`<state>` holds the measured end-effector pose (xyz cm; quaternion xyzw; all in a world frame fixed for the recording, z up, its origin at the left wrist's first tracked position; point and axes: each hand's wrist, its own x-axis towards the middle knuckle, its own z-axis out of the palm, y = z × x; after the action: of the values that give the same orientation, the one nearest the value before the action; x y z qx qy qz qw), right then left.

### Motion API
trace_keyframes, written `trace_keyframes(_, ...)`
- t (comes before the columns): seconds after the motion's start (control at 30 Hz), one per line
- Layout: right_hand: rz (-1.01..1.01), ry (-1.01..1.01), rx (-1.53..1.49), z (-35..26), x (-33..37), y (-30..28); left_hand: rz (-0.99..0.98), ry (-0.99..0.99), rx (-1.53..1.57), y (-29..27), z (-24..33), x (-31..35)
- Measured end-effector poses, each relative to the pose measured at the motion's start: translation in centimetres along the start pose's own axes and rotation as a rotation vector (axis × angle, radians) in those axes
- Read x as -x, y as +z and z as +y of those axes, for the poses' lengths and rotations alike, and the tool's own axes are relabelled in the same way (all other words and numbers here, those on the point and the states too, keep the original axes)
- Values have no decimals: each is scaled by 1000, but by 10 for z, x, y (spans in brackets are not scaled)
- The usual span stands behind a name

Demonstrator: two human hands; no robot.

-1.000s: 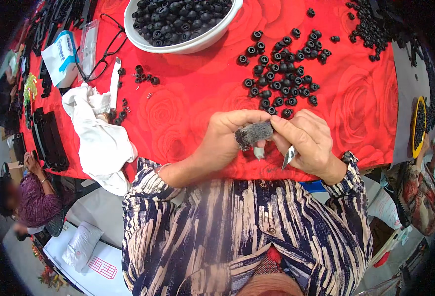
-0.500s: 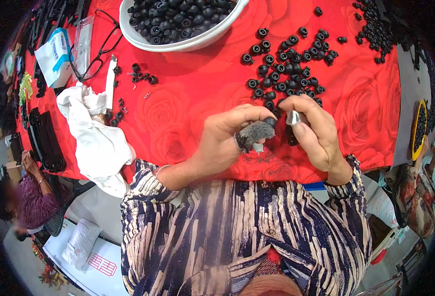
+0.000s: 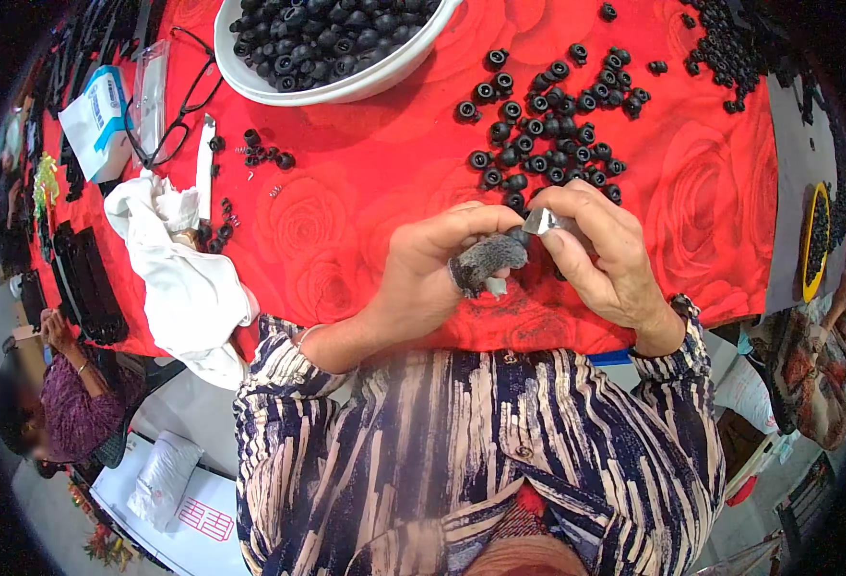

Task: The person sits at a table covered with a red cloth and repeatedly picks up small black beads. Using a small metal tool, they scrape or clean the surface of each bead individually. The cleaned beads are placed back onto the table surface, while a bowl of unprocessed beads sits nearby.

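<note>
My left hand (image 3: 432,274) wears a grey fabric cover on its thumb (image 3: 488,261) and pinches a small black part (image 3: 520,236) between thumb and forefinger. My right hand (image 3: 600,254) grips a small shiny metal blade (image 3: 543,221), whose tip touches that part. Both hands hover over the red rose-patterned tablecloth (image 3: 365,192), just below a loose pile of black round parts (image 3: 552,125). A white bowl (image 3: 346,88) heaped with the same black parts stands at the top.
A crumpled white cloth (image 3: 183,274) lies at the left, next to a white-handled tool (image 3: 204,168), spectacles (image 3: 168,130) and a white-and-blue box (image 3: 96,110). More black parts (image 3: 730,48) lie at the top right. Another person (image 3: 53,403) sits at the lower left.
Both hands moved away from my body toward the pile. My right hand raised the metal blade from below the left hand up to its fingertips.
</note>
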<state>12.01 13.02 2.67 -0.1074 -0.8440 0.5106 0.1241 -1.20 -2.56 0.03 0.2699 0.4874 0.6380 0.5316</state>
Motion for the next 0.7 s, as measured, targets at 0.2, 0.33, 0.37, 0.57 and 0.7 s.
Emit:
trace_keyframes(0.2, -13, -7, 11, 0, 0, -1, 11, -82, 68, 2, 5, 0)
trace_keyframes(0.33, 13, -84, 35, 6, 1, 2, 6, -85, 58, 2, 5, 0)
trace_keyframes(0.37, 15, -90, 43, 6, 1, 2, 10, -91, 58, 2, 5, 0)
trace_keyframes(0.57, -33, -114, 77, 7, -2, -2, -11, -126, 128, 0, 5, 1)
trace_keyframes(0.7, -80, -102, 56, 8, -4, -5, -19, -135, 111, -2, 3, 1)
